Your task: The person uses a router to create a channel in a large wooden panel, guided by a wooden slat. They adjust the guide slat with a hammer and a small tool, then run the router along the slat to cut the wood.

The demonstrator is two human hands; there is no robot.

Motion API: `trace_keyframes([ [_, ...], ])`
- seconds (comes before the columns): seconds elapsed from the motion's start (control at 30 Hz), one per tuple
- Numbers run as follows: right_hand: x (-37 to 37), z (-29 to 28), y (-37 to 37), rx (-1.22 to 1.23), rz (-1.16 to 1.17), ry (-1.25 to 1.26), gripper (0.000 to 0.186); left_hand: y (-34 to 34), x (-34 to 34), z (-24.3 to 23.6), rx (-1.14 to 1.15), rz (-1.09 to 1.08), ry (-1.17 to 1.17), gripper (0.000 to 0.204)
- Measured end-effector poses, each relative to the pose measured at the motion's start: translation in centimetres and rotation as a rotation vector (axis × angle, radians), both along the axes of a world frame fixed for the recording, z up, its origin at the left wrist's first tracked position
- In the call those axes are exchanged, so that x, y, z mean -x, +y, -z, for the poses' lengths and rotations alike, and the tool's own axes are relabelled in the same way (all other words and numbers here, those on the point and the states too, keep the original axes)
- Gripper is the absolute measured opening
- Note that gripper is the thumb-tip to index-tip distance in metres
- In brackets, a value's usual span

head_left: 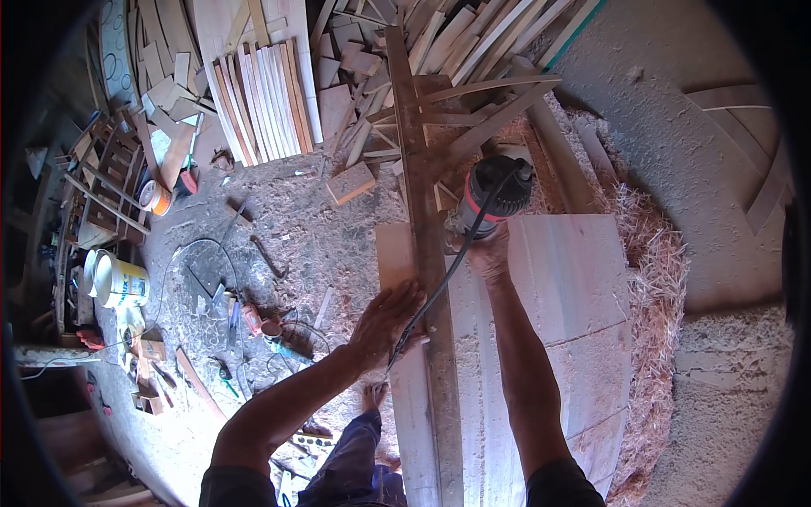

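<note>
My right hand (pixel 490 253) is closed around the lower body of a router (pixel 497 190), a black power tool with a red band. The router stands upright against the right side of a long, dark wooden straightedge (pixel 418 194). Beneath lies a wide, pale wooden panel (pixel 541 321) with sawdust on it. Left of the straightedge, my left hand (pixel 384 325) rests with fingers stretched out over the panel's edge, fingertips at the straightedge. The router's black cord (pixel 441 291) runs down past the fingers of that hand. The router's bit is hidden.
Wood strips (pixel 270 97) and offcuts are heaped at the far side. Shavings (pixel 650 262) line the panel's right. On the dusty floor at left lie a hammer (pixel 268 256), corded power tools (pixel 279 328) and white buckets (pixel 122 281). My bare foot (pixel 374 395) stands beside the panel.
</note>
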State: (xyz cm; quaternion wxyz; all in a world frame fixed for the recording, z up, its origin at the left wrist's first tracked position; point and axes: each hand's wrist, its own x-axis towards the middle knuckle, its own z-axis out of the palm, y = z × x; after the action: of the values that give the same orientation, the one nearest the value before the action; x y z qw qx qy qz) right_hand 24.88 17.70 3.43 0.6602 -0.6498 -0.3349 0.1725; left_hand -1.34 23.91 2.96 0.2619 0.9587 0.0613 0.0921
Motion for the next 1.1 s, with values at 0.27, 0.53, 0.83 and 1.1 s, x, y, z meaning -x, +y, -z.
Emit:
trace_keyframes([
  [0.27,-2.5,2.0,1.5,-0.037,0.037,-0.025,0.077,-0.2,-0.4,-0.2,-0.004,0.004,-0.016,0.078],
  [0.53,-3.0,1.0,3.2,-0.094,0.026,-0.067,0.072,-0.1,-0.2,0.1,0.02,0.014,0.007,0.082],
  [0.83,-1.7,2.0,0.8,-0.048,0.007,0.066,0.072,0.1,-0.3,0.1,0.004,0.019,0.012,0.084],
  [1.1,0.3,3.9,-3.8,0.004,-0.056,0.125,0.073,-0.2,-0.4,0.1,-0.016,0.012,-0.008,0.081],
])
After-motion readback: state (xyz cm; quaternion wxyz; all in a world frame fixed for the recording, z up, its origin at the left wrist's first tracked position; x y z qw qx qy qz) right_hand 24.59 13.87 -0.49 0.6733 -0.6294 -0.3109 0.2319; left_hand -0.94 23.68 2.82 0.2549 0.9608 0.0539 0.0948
